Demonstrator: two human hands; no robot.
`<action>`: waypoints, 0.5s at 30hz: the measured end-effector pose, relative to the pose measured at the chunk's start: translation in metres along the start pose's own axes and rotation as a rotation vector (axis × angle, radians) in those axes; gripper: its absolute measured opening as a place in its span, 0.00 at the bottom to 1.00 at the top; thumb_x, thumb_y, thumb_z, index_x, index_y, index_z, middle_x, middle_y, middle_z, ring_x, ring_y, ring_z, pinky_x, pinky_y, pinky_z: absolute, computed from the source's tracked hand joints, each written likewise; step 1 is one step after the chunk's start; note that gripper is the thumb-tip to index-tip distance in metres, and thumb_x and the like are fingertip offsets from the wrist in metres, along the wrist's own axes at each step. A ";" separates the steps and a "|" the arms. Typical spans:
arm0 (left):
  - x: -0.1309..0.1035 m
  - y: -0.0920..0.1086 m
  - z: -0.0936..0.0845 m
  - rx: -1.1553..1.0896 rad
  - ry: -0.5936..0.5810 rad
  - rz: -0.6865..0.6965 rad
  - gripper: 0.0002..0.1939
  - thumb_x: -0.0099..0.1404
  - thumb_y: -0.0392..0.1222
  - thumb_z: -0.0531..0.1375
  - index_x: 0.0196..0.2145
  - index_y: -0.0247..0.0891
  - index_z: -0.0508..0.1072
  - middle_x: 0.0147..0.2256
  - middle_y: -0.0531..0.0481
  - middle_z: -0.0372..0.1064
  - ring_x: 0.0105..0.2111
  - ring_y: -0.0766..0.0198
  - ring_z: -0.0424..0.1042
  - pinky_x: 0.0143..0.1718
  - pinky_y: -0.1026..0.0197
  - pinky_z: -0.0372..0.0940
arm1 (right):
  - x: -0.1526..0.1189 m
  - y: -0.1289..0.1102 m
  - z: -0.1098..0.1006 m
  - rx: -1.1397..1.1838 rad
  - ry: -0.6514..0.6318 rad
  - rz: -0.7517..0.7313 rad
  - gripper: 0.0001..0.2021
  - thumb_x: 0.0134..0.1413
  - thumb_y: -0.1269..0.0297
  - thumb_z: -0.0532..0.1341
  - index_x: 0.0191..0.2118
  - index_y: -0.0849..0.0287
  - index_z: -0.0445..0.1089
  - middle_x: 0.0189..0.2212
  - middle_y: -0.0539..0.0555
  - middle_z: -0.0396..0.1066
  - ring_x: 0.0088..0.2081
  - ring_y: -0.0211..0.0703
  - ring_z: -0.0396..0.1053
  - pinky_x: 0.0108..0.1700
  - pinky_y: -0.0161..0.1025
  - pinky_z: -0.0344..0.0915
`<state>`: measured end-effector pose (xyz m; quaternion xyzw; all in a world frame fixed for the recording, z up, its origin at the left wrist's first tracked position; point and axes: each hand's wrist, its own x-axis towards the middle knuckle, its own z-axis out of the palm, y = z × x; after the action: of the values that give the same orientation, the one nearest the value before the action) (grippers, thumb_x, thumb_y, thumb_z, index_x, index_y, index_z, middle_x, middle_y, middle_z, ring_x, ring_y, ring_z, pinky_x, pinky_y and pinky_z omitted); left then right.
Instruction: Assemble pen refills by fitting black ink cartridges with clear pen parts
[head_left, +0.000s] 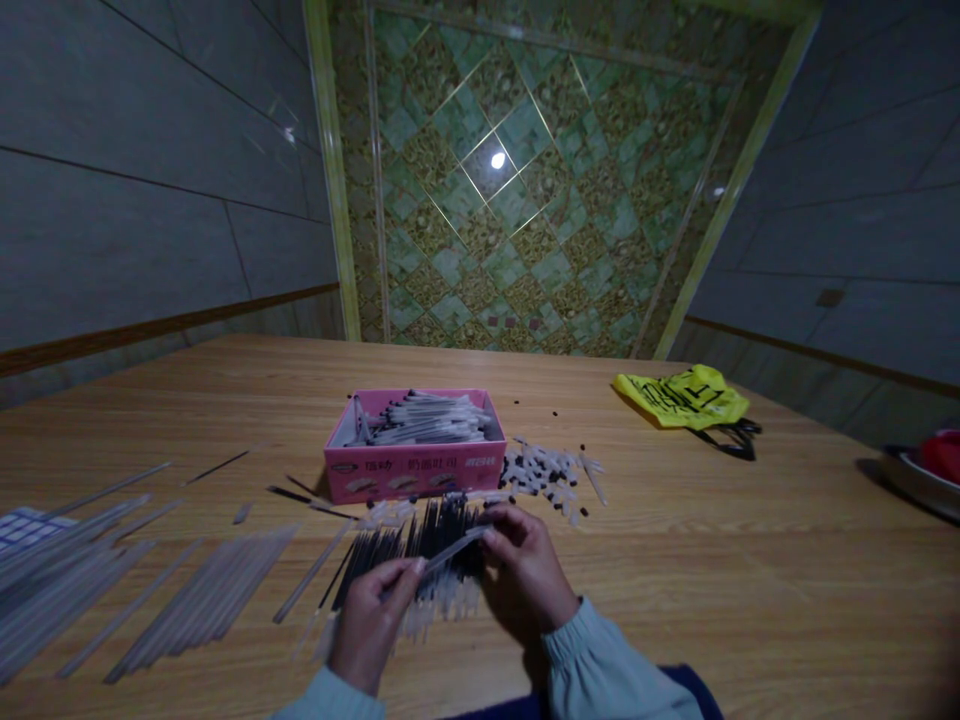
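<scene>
A slim translucent pen (pixel 452 549) is held slantwise between my two hands, its right end higher. My left hand (pixel 375 620) pinches the lower end between thumb and fingers. At the upper end, the fingertips of my right hand (pixel 531 562) close around it, hiding the tip. Beneath and behind the pen lies a row of dark ink refills (pixel 369 560) with pale tips. Just beyond them stands a pink box (pixel 420 476) filled with pale pens (pixel 431 418). Small clear and black pen parts (pixel 547 470) are scattered beside the box.
Clear tubes (pixel 206 605) lie in rows on the wooden table (pixel 720 580) at left, with more tubes (pixel 67 590) beyond. Toward the back right rests a yellow bag (pixel 682 397) with black handles. A bowl-like dish (pixel 919 480) with something red sits at the right edge.
</scene>
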<state>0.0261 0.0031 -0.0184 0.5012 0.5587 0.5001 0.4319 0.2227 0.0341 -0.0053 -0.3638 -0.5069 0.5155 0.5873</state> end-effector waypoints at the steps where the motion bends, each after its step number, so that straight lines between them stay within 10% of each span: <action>1: 0.000 0.000 -0.001 0.010 -0.008 0.006 0.21 0.50 0.56 0.61 0.29 0.34 0.79 0.30 0.44 0.77 0.36 0.51 0.72 0.40 0.56 0.64 | 0.000 0.000 0.000 -0.019 -0.020 -0.011 0.09 0.42 0.66 0.67 0.32 0.61 0.72 0.26 0.51 0.69 0.28 0.38 0.66 0.30 0.34 0.63; 15: -0.009 0.007 0.014 -0.158 0.077 -0.055 0.22 0.42 0.59 0.65 0.21 0.33 0.77 0.15 0.49 0.67 0.18 0.63 0.65 0.17 0.64 0.59 | -0.009 -0.015 0.009 -0.505 -0.110 -0.245 0.08 0.54 0.68 0.56 0.33 0.60 0.74 0.27 0.52 0.69 0.24 0.36 0.66 0.28 0.32 0.64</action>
<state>0.0416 -0.0045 -0.0138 0.4301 0.5474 0.5496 0.4619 0.2176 0.0216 0.0087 -0.4063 -0.6905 0.3171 0.5076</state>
